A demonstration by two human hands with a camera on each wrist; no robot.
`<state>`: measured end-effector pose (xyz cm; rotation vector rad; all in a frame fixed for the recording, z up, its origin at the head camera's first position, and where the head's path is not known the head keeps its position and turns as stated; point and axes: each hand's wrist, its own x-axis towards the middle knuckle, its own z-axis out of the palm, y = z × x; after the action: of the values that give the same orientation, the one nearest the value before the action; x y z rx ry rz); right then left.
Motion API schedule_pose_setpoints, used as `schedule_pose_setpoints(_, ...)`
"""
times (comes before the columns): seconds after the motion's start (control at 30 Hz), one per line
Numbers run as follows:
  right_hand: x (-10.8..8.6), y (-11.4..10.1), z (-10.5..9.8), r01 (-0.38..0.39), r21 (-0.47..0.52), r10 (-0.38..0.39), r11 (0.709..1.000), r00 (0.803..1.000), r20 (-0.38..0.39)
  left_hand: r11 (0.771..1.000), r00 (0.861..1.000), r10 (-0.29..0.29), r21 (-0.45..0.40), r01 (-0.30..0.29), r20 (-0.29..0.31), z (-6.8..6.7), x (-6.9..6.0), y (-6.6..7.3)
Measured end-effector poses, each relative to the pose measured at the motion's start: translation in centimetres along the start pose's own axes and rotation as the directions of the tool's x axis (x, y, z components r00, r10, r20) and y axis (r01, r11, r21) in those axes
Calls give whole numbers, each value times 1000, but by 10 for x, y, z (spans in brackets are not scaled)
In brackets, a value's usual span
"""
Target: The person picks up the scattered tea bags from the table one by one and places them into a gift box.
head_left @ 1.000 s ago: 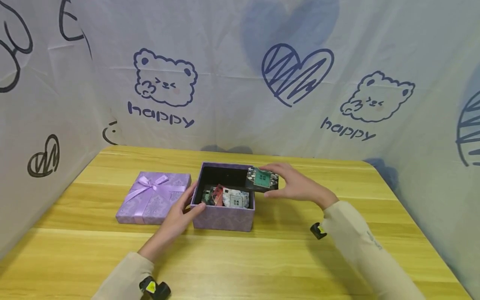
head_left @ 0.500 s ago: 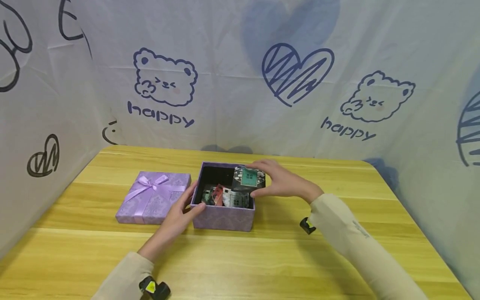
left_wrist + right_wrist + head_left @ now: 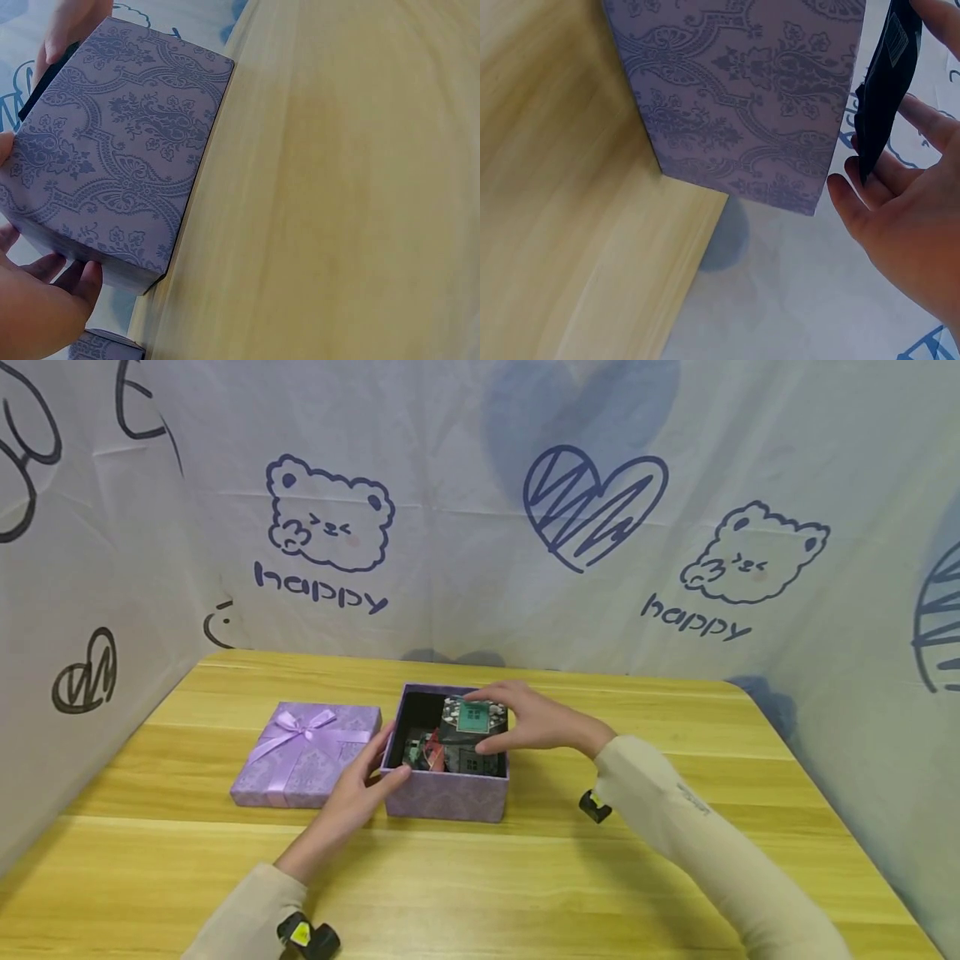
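A purple patterned gift box (image 3: 447, 799) stands uncovered on the table, its inside black. My left hand (image 3: 354, 795) holds its left side, the thumb over the front rim; the left wrist view shows the fingers against the box's side wall (image 3: 124, 142). Between thumb and fingers, my right hand (image 3: 534, 718) pinches a flat black packet (image 3: 474, 720) with a green label over the right part of the box. Seen edge-on in the right wrist view, the packet (image 3: 889, 82) is above the rim. Inside, a red packet (image 3: 434, 750) and a dark green one lie at the front; the packet on the right is partly covered.
The box's purple lid (image 3: 318, 760) with a ribbon bow lies just left of it, close to my left hand. The wooden table (image 3: 480, 893) ends at the back before a white cloth (image 3: 450, 568) with drawn bears and hearts.
My right hand has moved left with the black packet, from the box's right edge to over its right half. My left hand has kept its hold on the box.
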<state>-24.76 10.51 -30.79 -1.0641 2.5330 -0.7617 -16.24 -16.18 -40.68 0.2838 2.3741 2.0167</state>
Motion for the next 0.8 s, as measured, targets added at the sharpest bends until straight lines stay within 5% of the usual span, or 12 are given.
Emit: schedule_pose_setpoints(0.8, 26, -4, 19, 41, -43, -37, 998, 996, 85, 1000, 1000, 12, 12, -12, 10, -1, 1, 0)
